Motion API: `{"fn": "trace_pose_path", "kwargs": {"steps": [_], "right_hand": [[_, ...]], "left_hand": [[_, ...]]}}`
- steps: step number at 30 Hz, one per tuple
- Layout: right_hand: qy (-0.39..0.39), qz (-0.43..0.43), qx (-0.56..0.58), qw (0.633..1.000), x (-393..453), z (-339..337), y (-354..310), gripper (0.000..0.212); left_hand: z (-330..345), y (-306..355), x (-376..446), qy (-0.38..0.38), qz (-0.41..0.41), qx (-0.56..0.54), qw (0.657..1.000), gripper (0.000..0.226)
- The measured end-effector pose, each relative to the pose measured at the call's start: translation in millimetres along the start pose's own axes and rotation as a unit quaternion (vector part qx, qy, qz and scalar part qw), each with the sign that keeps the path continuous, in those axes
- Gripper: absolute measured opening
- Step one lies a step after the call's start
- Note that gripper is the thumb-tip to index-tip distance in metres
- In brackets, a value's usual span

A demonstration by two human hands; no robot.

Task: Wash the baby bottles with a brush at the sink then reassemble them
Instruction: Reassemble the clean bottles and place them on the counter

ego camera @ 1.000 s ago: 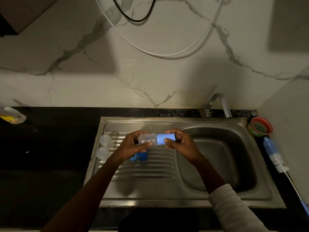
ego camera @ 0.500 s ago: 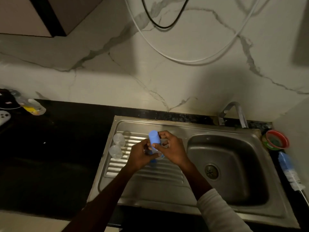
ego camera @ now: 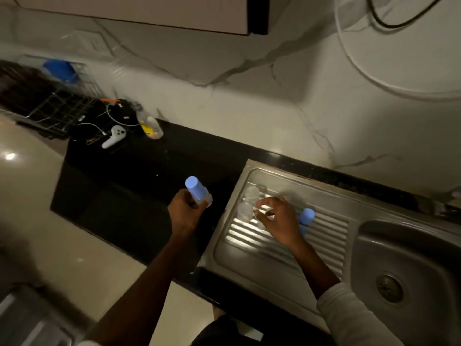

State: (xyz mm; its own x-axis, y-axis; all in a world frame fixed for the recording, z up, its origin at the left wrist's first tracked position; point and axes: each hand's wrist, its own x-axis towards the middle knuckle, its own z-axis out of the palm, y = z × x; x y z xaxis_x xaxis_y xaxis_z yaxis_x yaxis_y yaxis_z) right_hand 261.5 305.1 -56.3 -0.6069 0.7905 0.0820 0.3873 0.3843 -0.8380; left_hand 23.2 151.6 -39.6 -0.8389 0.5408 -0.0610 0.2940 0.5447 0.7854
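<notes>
Gripping a baby bottle point(ego camera: 198, 193) in our left hand point(ego camera: 183, 214), we hold it upright over the black countertop point(ego camera: 129, 186), just left of the steel sink unit point(ego camera: 287, 270). Our fingers curl round its clear lower body, and its blue cap points up toward the camera.

Our right hand point(ego camera: 280, 222) hovers over the ribbed drainboard point(ego camera: 324, 231), fingers spread and loosely bent, holding nothing that we can make out. Its fingertips point(ego camera: 260, 203) sit right beside two clear bottle parts point(ego camera: 248, 202) standing on the drainboard near its left rim; motion blur keeps us from saying whether they touch, and these may be domed covers or small bottle bodies. Just beyond the back of that hand, a second blue cap point(ego camera: 307, 216) stands on the ribs, with another blue piece partly hidden under the hand.

The sink basin point(ego camera: 409, 255) lies to the right, its round drain point(ego camera: 389, 288) visible near the bottom.

Farther back on the counter to the left, a plastic bottle with a yellow label point(ego camera: 149, 126) lies on its side against the marble wall point(ego camera: 224, 101), near a white handheld controller point(ego camera: 113, 137) with some cables and a wire dish rack point(ego camera: 57, 108). A white sleeve point(ego camera: 349, 318) covers our right forearm.
</notes>
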Motion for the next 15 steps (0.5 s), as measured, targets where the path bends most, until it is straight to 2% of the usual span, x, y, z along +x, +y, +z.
{"fn": "trace_pose_path", "kwargs": {"steps": [3,7,11,15], "right_hand": [[0.018,0.023,-0.022,0.999,-4,15,10,0.017],[0.038,0.079,-0.039,0.995,-14,15,24,0.024],[0.048,0.103,-0.058,0.992,-23,4,30,0.019],[0.071,0.131,-0.057,0.987,-32,-3,38,0.015]], "left_hand": [[-2,-28,4,0.005,-0.041,0.018,0.999,0.045],[3,-49,10,-0.002,-0.079,0.026,0.997,0.052],[9,-57,12,-0.029,-0.097,0.038,0.994,0.05],[14,-59,9,-0.021,-0.105,0.017,0.994,0.052]]}}
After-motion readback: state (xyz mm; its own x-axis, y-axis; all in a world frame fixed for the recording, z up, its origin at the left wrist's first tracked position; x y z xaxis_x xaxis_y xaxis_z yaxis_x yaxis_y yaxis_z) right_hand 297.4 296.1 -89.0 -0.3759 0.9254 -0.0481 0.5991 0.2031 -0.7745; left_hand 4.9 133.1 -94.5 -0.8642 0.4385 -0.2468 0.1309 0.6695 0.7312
